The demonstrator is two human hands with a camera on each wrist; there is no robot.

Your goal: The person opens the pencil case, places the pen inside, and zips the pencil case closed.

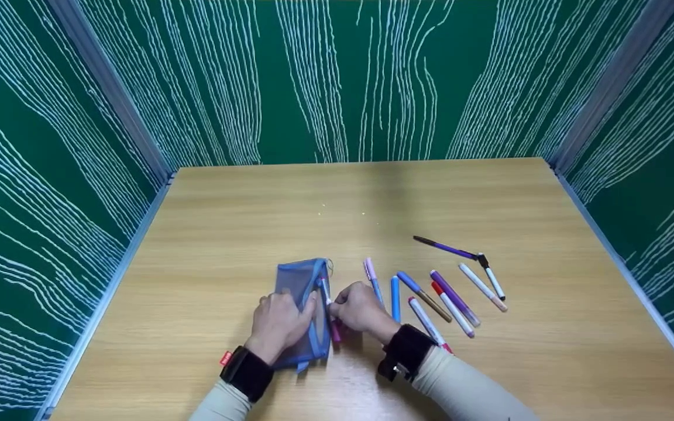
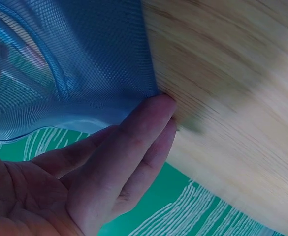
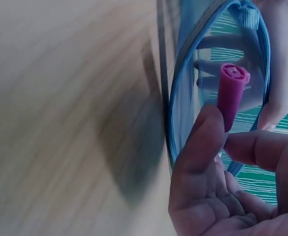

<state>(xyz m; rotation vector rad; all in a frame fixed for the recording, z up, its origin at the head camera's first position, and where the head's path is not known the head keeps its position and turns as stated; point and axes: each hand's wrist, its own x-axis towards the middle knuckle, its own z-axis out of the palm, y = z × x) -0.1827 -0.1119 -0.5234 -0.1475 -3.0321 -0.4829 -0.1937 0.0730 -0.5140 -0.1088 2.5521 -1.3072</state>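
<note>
On the worktop [image 1: 243, 204], blue pouch [image 1: 297, 277] is held gaping by the left hand [image 1: 281, 323]; at its rim [image 3: 172, 105], a pink-capped pen [image 3: 230, 96] is pinched by the right hand [image 1: 362, 309]. Loose pens [image 1: 455, 298] are scattered farther right.

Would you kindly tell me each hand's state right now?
Left hand: open, resting on the blue mesh pouch.
Right hand: closed, holding a pink-ended marker between fingers and thumb.
</note>
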